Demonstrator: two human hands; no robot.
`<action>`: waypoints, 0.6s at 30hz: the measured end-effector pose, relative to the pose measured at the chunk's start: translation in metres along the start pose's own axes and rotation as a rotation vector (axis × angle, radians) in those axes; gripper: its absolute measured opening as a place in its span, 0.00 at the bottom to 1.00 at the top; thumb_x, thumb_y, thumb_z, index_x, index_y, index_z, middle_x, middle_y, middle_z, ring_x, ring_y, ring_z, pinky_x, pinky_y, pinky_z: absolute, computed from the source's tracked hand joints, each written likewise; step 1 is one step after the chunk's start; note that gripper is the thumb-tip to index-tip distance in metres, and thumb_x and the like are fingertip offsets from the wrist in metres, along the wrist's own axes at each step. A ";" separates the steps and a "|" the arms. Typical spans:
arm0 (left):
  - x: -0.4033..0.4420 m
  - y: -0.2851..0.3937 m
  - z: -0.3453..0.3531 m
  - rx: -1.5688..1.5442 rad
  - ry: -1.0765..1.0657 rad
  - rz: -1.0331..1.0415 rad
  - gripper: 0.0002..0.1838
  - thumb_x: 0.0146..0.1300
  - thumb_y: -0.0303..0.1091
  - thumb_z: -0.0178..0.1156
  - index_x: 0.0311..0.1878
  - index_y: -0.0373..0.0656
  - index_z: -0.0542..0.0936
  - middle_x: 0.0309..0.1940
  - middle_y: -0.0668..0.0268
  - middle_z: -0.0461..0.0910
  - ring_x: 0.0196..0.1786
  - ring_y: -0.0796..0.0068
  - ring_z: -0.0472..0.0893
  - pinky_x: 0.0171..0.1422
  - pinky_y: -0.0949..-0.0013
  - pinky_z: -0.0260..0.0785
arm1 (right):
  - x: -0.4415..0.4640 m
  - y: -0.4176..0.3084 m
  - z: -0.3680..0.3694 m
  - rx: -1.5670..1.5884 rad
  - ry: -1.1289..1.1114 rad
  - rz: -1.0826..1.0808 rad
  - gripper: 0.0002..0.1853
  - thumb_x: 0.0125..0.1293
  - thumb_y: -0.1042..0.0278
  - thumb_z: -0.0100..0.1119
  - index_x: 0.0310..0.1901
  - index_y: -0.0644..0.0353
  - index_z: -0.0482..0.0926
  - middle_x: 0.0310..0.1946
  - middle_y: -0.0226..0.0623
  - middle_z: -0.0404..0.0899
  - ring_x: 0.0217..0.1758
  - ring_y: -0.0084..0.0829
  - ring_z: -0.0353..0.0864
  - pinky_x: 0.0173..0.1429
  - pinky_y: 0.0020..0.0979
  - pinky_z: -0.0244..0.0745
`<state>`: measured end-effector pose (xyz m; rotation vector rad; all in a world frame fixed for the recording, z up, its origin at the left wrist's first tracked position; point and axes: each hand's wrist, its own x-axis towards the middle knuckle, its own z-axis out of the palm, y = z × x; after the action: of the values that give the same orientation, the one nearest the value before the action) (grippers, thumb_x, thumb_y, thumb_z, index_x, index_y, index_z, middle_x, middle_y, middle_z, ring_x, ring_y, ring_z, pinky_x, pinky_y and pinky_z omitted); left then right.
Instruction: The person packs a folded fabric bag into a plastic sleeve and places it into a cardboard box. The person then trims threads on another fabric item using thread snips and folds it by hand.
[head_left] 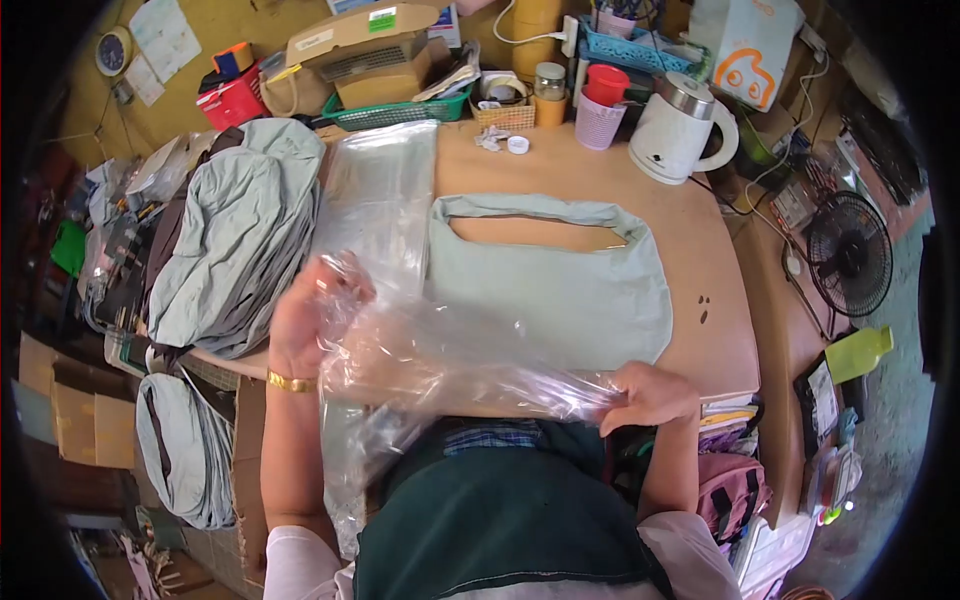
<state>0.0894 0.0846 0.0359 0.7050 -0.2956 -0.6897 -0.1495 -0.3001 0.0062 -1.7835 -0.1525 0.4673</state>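
A clear plastic bag (450,350) is stretched between my two hands above the table's near edge. Its upper left part is gripped by my left hand (318,305), with a gold bracelet at the wrist. At its right end, the film is bunched in my closed right hand (645,395). Just beyond the bag, a pale green cloth bag (550,285) lies flat with its handle loop away from me. Left of it is a stack of flat clear plastic bags (385,190), partly hidden by my left hand and the held bag.
A tall pile of folded pale green cloth bags (235,230) sits at the left, with more cloth (180,450) below. A white kettle (672,130), pink cup (600,120) and green basket (400,112) line the back. A black fan (850,253) stands at right.
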 end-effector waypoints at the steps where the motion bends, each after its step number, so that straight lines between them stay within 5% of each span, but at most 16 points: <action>1: -0.004 -0.001 0.001 0.000 0.009 0.011 0.16 0.69 0.40 0.59 0.49 0.36 0.81 0.42 0.59 0.82 0.45 0.63 0.80 0.53 0.64 0.72 | 0.000 0.011 0.012 0.092 0.202 -0.146 0.07 0.65 0.69 0.63 0.41 0.60 0.82 0.30 0.28 0.82 0.32 0.14 0.76 0.36 0.22 0.73; 3: -0.012 -0.009 0.005 0.228 -0.015 -0.154 0.12 0.69 0.38 0.61 0.45 0.37 0.80 0.39 0.61 0.82 0.43 0.67 0.80 0.50 0.65 0.72 | 0.007 0.016 0.015 0.181 0.385 -0.295 0.06 0.67 0.68 0.60 0.40 0.59 0.82 0.30 0.27 0.82 0.31 0.12 0.75 0.33 0.19 0.71; 6: -0.005 -0.018 0.019 0.985 -0.592 -0.399 0.09 0.70 0.37 0.60 0.42 0.40 0.79 0.34 0.65 0.80 0.36 0.72 0.79 0.41 0.67 0.73 | 0.025 0.011 0.006 1.173 0.846 -0.703 0.06 0.68 0.68 0.58 0.40 0.58 0.83 0.27 0.26 0.81 0.30 0.10 0.74 0.30 0.16 0.67; 7: -0.002 -0.015 0.012 0.990 -0.582 -0.395 0.09 0.70 0.37 0.60 0.42 0.40 0.79 0.34 0.65 0.80 0.36 0.72 0.79 0.41 0.67 0.73 | 0.033 0.007 0.003 1.178 0.266 -0.867 0.06 0.70 0.68 0.56 0.40 0.57 0.82 0.28 0.27 0.80 0.30 0.16 0.77 0.32 0.20 0.71; 8: -0.001 -0.015 -0.002 0.724 -0.263 -0.188 0.09 0.71 0.38 0.59 0.44 0.41 0.79 0.32 0.68 0.79 0.34 0.74 0.77 0.39 0.68 0.72 | 0.034 0.008 0.003 1.181 0.256 -0.865 0.06 0.70 0.68 0.56 0.40 0.57 0.82 0.28 0.27 0.80 0.30 0.16 0.77 0.32 0.20 0.71; 9: 0.000 -0.012 -0.008 0.447 0.044 0.017 0.10 0.72 0.38 0.59 0.45 0.42 0.80 0.31 0.71 0.78 0.31 0.77 0.76 0.37 0.70 0.71 | 0.032 0.012 0.003 0.577 0.156 -0.675 0.08 0.73 0.64 0.55 0.42 0.57 0.80 0.29 0.29 0.80 0.30 0.20 0.78 0.34 0.23 0.73; 10: 0.003 -0.004 -0.014 0.449 0.045 0.023 0.10 0.72 0.38 0.59 0.45 0.42 0.80 0.31 0.71 0.78 0.31 0.77 0.76 0.37 0.70 0.71 | 0.032 0.014 0.004 -0.021 0.056 -0.459 0.11 0.75 0.60 0.53 0.44 0.57 0.78 0.30 0.30 0.80 0.30 0.24 0.79 0.36 0.26 0.75; 12: 0.007 0.006 -0.018 -0.339 -0.351 -0.026 0.11 0.72 0.39 0.58 0.48 0.41 0.80 0.29 0.72 0.75 0.29 0.78 0.74 0.36 0.69 0.70 | 0.031 0.019 0.012 -0.002 0.090 -0.404 0.11 0.75 0.59 0.54 0.44 0.57 0.78 0.32 0.30 0.80 0.31 0.26 0.80 0.38 0.27 0.75; 13: -0.014 0.007 0.003 -0.116 -0.059 -0.044 0.13 0.73 0.40 0.57 0.47 0.40 0.81 0.29 0.71 0.76 0.30 0.78 0.74 0.38 0.69 0.70 | 0.032 0.019 0.016 0.019 0.127 -0.347 0.11 0.74 0.59 0.55 0.45 0.58 0.78 0.34 0.31 0.80 0.32 0.28 0.80 0.39 0.29 0.75; 14: -0.010 0.006 0.004 -0.117 -0.062 -0.042 0.13 0.73 0.40 0.57 0.47 0.40 0.81 0.29 0.71 0.76 0.30 0.78 0.74 0.38 0.69 0.70 | 0.035 0.012 0.014 0.016 0.128 -0.348 0.11 0.74 0.59 0.55 0.45 0.58 0.78 0.34 0.31 0.80 0.32 0.28 0.80 0.39 0.29 0.75; 15: -0.006 0.005 0.005 0.536 -0.405 -0.028 0.14 0.73 0.40 0.56 0.49 0.39 0.81 0.30 0.70 0.77 0.32 0.78 0.76 0.41 0.69 0.70 | 0.040 0.001 0.010 0.495 0.568 -0.471 0.09 0.71 0.62 0.58 0.41 0.59 0.80 0.33 0.31 0.81 0.32 0.26 0.79 0.39 0.28 0.74; 16: -0.008 0.005 0.010 0.924 -0.419 -0.189 0.14 0.73 0.41 0.56 0.47 0.39 0.81 0.31 0.69 0.79 0.35 0.77 0.78 0.44 0.69 0.71 | 0.042 -0.005 0.008 0.982 1.008 -0.566 0.07 0.68 0.65 0.62 0.38 0.60 0.82 0.32 0.30 0.81 0.32 0.23 0.79 0.38 0.26 0.73; 17: -0.010 0.004 0.016 1.319 -0.512 -0.350 0.14 0.74 0.41 0.55 0.46 0.38 0.81 0.33 0.68 0.80 0.38 0.76 0.79 0.48 0.69 0.71 | 0.042 0.004 0.004 0.983 1.011 -0.563 0.07 0.68 0.65 0.62 0.38 0.60 0.82 0.32 0.30 0.81 0.32 0.23 0.79 0.38 0.26 0.73; 18: -0.008 0.002 0.006 1.320 -0.513 -0.351 0.14 0.74 0.41 0.55 0.46 0.38 0.81 0.33 0.68 0.80 0.38 0.76 0.79 0.48 0.69 0.71 | 0.044 0.021 -0.005 1.200 0.554 -0.519 0.06 0.67 0.67 0.61 0.38 0.60 0.82 0.33 0.30 0.82 0.31 0.23 0.79 0.38 0.27 0.73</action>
<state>0.0820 0.0879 0.0414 1.8605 -1.1713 -0.9780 -0.1110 -0.2947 -0.0227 -0.5872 0.0626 -0.3051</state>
